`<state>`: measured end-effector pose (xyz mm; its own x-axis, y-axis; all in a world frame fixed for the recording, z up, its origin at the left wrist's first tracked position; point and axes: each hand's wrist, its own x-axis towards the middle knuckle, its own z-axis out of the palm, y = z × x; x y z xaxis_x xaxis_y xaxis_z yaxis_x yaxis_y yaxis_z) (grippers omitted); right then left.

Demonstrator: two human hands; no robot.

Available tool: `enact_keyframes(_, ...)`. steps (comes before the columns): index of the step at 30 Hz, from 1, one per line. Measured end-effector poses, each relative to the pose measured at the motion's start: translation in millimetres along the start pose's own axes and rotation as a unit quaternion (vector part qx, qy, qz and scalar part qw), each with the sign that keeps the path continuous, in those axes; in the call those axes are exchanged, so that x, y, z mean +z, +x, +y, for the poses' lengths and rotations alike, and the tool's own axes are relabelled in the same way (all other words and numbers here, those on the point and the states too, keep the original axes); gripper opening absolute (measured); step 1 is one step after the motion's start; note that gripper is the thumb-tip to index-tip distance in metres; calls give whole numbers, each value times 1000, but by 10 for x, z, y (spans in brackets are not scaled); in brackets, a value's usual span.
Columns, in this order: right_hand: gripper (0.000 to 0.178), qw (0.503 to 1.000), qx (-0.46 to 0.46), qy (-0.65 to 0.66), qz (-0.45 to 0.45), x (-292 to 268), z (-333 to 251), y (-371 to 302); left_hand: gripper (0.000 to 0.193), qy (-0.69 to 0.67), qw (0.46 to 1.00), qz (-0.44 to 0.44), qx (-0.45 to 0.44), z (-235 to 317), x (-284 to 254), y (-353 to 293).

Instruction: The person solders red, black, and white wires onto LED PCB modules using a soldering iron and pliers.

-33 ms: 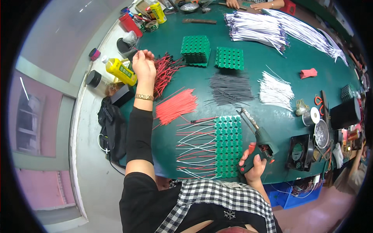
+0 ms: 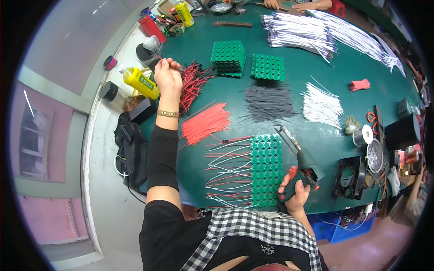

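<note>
My right hand (image 2: 296,195) grips a dark green pistol-shaped soldering gun (image 2: 309,163) by its handle, its metal tip pointing up and left. Just left of the gun lies a green panel of round cells (image 2: 266,171), with red and white wires (image 2: 228,174) spreading from its left side. Far out to the left, my left hand (image 2: 168,74) has its fingers pinched together, and a thin red wire (image 2: 157,56) shows at them. Beside that hand is a heap of red wires with black ends (image 2: 192,86).
Bundles of red (image 2: 206,124), black (image 2: 270,103) and white wires (image 2: 322,105) lie beyond the panel. Stacked green panels (image 2: 227,58) stand farther back. A yellow bottle (image 2: 139,82) is left of my arm. To the right are a solder spool (image 2: 362,135) and a fan (image 2: 349,177). Another person's hands (image 2: 312,5) show at the far edge.
</note>
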<state>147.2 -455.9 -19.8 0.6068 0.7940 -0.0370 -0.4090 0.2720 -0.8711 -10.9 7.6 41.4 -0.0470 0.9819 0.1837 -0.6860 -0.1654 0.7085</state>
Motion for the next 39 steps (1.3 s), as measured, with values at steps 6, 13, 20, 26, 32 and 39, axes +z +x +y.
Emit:
enact_keyframes(6, 52, 999, 34, -6, 9, -23, 43, 45, 3, 268, 919, -279, -80, 159, 373, -1035)
enact_keyframes(13, 46, 998, 58, -3, -27, -64, -37, 34, 7, 516, 705, -482, 57, -1, 283, -2203)
enact_keyframes(20, 33, 979, 130, -145, -68, -77, -204, -167, 7, 550, 697, -459, 33, -266, 67, -2419)
enact_keyframes(26, 58, 954, 166, -232, -86, -110, -243, -180, 5, 526, 736, -414, -99, -233, 43, -2367)
enact_keyframes(32, 15, 961, 153, -219, -73, -3, -258, -92, 6, 525, 739, -413, -86, -329, -13, -2387)
enact_keyframes(39, 15, 956, 158, -235, -78, 6, -219, -109, 7, 534, 720, -437, -70, -314, -10, -2372)
